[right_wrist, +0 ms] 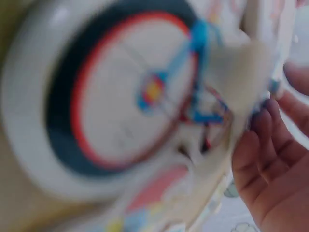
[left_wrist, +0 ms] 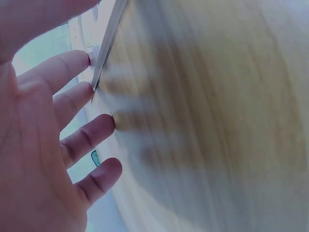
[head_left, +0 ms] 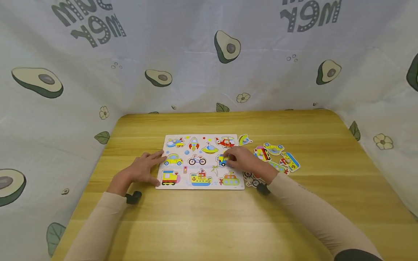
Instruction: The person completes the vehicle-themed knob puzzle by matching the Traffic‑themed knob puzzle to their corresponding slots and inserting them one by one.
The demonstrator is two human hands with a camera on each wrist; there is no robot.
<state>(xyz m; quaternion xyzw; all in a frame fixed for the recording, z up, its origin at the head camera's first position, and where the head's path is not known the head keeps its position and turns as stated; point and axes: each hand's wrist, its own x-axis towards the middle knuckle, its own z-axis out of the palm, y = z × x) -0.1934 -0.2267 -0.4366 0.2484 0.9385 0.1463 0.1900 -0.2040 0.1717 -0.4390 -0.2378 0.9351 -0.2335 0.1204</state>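
While my left hand [head_left: 142,169] lies with its fingers spread along the left edge of the puzzle board [head_left: 184,183], my right hand [head_left: 244,159] pinches the truck piece [head_left: 221,160] at the right end of the board's middle row. I have the board lying flat on the wooden worktop [head_left: 202,224]. Just right of the board's far right corner is a flying saucer piece [head_left: 243,140], and beside its near right corner, partly under my right wrist, is a bicycle piece [head_left: 250,179]. Farther right of the board, I see a train piece [head_left: 262,153], a racing car piece [head_left: 273,148] and a ship piece [head_left: 292,161] lying close together. Beyond the board hangs an avocado-print cloth [head_left: 189,54].
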